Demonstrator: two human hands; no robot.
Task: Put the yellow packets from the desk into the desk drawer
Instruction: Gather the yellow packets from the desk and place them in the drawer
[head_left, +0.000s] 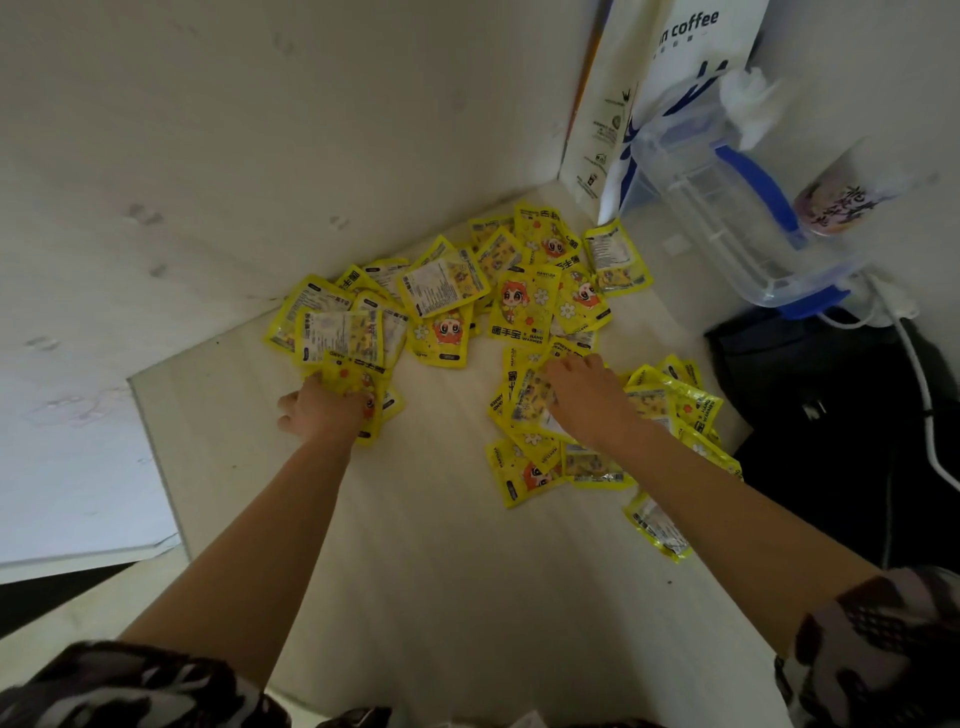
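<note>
Left hand (319, 410) is reaching out over the desk (441, 545), fingers curling down onto a small stack of yellow packets (358, 384) at the near end of the left-hand heap, and it looks to be gripping them, though the fingertips are hidden under the foil. Right hand (587, 395) is lying flatter, fingers spreading over another packet (530, 395) in the right-hand cluster, pressing on it rather than clearly lifting; whether it is actually pinching anything, I cannot tell.

Moving outward, the packets are fanning across the desk in a loose arc: a thick pile (498, 280) is running along the far edge against the wall, another bunch (675, 400) is sitting beside the right forearm toward the right edge, and one stray packet (657, 527) is lying alone, nearer the front, under that arm. Some are showing a cartoon face, others the printed back.

In the far right corner a white coffee bag (670, 67) is standing upright, with a clear plastic box (727, 208) with blue clips just beside it. A black bag (831, 415) is sitting off the right edge, white cable (919, 384) trailing across it. Patterned sleeves (883, 639) are framing the bottom corners.
</note>
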